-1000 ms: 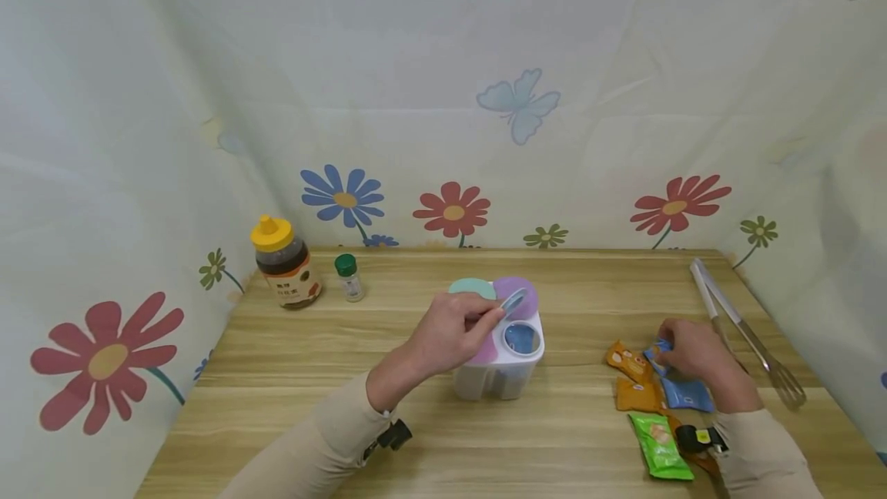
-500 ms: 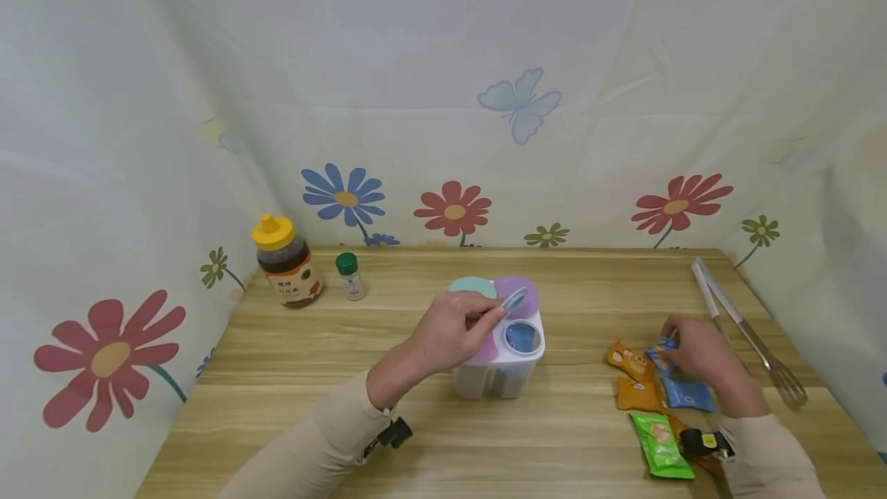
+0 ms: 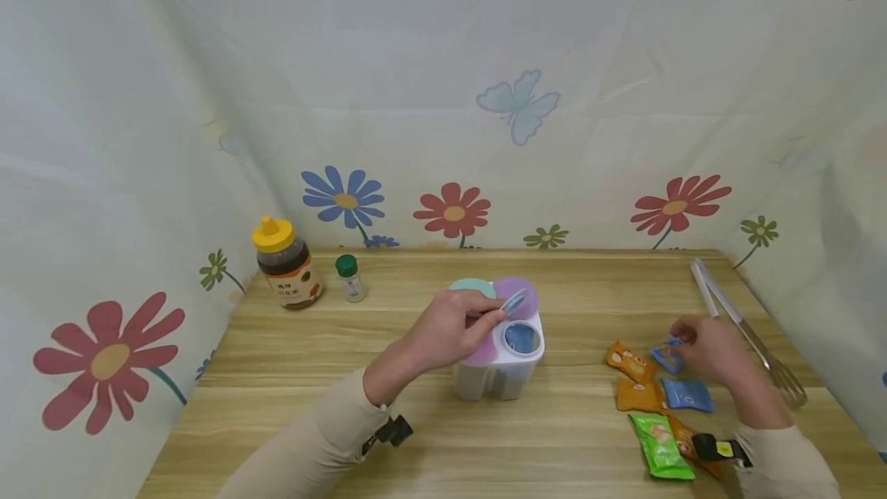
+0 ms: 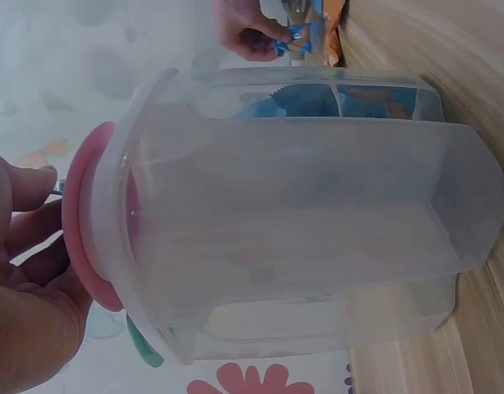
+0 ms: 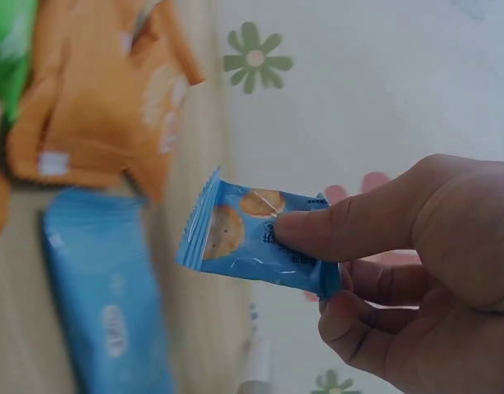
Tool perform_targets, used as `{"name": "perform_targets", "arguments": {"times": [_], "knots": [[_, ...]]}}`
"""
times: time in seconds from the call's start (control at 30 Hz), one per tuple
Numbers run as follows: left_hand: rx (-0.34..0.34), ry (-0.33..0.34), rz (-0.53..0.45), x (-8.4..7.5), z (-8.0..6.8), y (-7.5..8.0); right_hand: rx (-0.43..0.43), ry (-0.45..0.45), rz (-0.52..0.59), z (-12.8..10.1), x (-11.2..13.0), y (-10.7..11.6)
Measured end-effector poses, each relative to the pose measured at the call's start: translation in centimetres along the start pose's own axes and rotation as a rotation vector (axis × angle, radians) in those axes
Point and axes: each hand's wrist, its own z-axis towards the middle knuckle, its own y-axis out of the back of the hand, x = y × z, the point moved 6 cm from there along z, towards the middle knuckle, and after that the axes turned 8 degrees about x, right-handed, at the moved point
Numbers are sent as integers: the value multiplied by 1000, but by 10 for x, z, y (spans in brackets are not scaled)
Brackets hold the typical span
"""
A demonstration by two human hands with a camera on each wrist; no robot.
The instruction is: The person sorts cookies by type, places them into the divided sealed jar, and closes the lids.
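A clear plastic storage canister [image 4: 301, 189] with several round coloured lids stands mid-table. My left hand [image 3: 453, 329] pinches one raised, pale blue lid [image 3: 514, 301] beside the uncovered round opening [image 3: 521, 338]. Blue packets [image 4: 297, 101] show through the wall of one compartment. Over at the right, my right hand [image 3: 708, 349] holds a small blue biscuit packet [image 5: 256, 234] between thumb and fingers, raised above the other packets. Round biscuits are printed on its wrapper. Another blue packet [image 3: 687, 395] lies below it on the table.
Orange packets [image 3: 637, 395] and a green packet [image 3: 661, 447] lie at the right. Metal tongs [image 3: 738, 322] stretch along the right edge, near a whisk-like slotted end. A yellow-capped jar [image 3: 287, 264] and a green-capped shaker [image 3: 349, 278] stand at the back left.
My right hand has lifted the small blue biscuit packet from the pile and drawn slightly right with it. My left hand and the raised lid have stayed in place.
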Motion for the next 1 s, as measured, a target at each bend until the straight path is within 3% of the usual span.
{"name": "perform_targets", "arguments": {"times": [0.2,0.43,0.73,1.0], "knots": [[22,54,-36,1,1,0,-37,13,-3,-7,18,15],[16,101,-74,3,1,-1,-131,92,-7,-13,50,32],[-52,38,-67,0,0,2,-270,222,4,-20,98,53],[-55,39,-59,-1,-1,2,-426,393,-2,-25,136,61]]}}
